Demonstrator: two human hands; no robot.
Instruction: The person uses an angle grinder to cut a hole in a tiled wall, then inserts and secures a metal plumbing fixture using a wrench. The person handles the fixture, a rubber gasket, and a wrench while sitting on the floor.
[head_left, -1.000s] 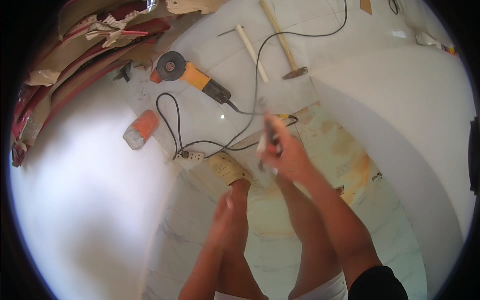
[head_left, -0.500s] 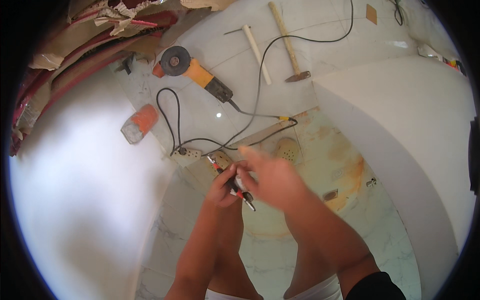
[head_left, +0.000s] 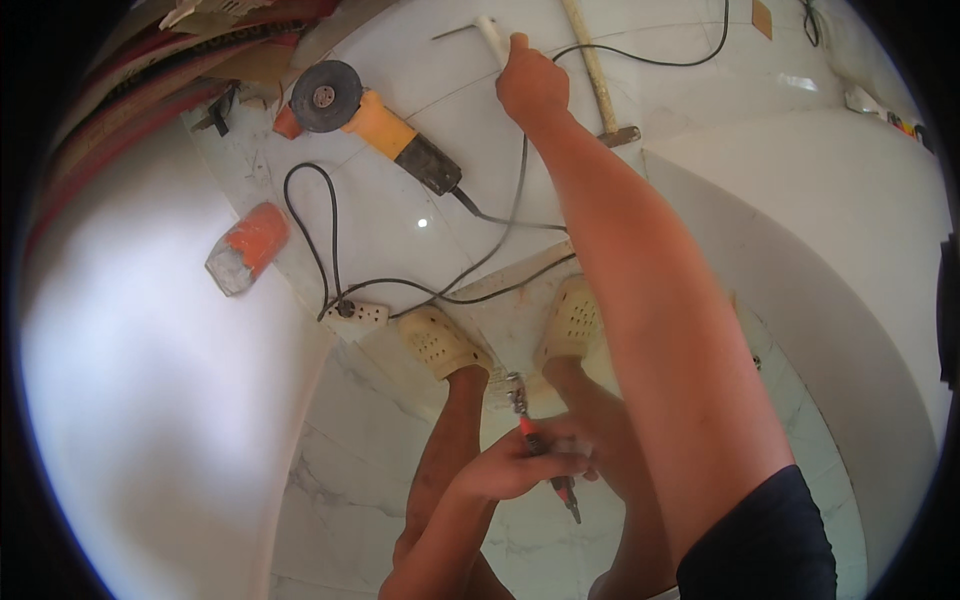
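- Left hand (head_left: 515,465) clamped the red-handled tool (head_left: 540,455) low by my legs; long axis ran from metal head near my sandals (head_left: 440,340) down to its dark tip
- Right hand (head_left: 530,85) reached far out; fingers curled at white tube (head_left: 490,28); grip unclear; tube not yet lifted
- Angle grinder (head_left: 375,120) lay idle

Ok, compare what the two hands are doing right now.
The right hand is stretched far out to the top of the view, touching the white tube on the floor; the left hand stays close in, near the knees. The left hand grips a red-handled tool in closed fingers; whether the right hand has gripped the tube is unclear. Both hands are bare.
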